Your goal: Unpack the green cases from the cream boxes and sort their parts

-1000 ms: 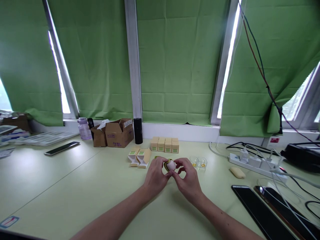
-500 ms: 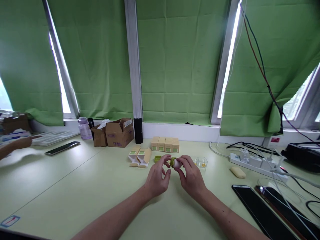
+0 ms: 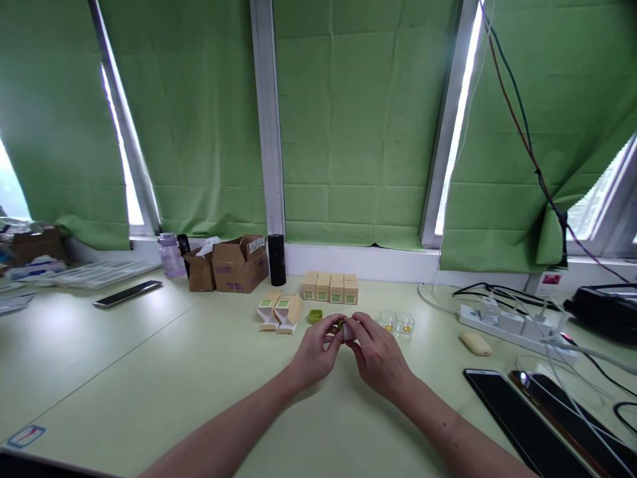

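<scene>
Above the table, my left hand [image 3: 313, 355] and my right hand [image 3: 381, 352] meet, fingers closed around a small olive-green and whitish rounded piece [image 3: 347, 334]. My fingers cover most of it, so its exact kind is unclear. Just beyond my left hand lies a small olive-green square tray-like part [image 3: 314, 317]. Clear plastic cups [image 3: 405, 324] with something yellow inside stand beyond my right hand. Two open kraft cartons [image 3: 287, 313] with green square labels lie to the left. A row of several closed kraft boxes [image 3: 330, 289] stands behind.
At the back are a brown cardboard box [image 3: 239, 269], a black cylinder [image 3: 277, 259] and a purple bottle [image 3: 170, 255]. A phone [image 3: 128, 294] lies left. On the right are a power strip [image 3: 515, 335] with cables, a beige oval object [image 3: 476, 344] and a dark tablet-like device [image 3: 517, 418].
My hands have drawn closer together, and my fingers now hide more of the green and whitish piece. Another person's hand at the far left has gone out of view.
</scene>
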Demonstrator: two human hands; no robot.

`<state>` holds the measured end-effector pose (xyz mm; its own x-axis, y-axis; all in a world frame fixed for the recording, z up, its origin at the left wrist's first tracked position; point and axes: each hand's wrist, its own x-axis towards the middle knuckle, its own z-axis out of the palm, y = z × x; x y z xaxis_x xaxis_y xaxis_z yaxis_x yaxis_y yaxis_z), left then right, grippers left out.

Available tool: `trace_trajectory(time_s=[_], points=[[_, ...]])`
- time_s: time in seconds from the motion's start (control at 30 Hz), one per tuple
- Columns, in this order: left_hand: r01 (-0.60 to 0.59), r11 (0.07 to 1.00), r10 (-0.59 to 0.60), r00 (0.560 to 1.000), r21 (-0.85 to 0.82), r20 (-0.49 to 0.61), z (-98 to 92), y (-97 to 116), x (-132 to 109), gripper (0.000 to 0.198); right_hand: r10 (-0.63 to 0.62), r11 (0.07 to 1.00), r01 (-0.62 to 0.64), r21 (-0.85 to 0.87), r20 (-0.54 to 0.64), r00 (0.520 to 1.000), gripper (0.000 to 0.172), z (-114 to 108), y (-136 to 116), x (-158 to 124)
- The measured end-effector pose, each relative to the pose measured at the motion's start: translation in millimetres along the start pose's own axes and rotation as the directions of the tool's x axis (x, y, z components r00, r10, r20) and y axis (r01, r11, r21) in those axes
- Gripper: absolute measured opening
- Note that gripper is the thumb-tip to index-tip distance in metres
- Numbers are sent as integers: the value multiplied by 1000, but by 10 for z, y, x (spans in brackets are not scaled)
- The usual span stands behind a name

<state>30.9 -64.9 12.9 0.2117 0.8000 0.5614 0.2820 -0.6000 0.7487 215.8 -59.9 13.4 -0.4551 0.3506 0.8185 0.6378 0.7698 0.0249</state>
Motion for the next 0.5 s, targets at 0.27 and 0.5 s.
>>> trace_trajectory(time_s=[0.27,0.5], points=[[-11,999,11,1000,35,1,16,11,-13,30,27,998,-26,-51,30,999,31,-13,0,-1],[4,998,-3,1000,55,-16,24,68,-3,30,-3,996,10,-92,74,997,29,6,16,-3]])
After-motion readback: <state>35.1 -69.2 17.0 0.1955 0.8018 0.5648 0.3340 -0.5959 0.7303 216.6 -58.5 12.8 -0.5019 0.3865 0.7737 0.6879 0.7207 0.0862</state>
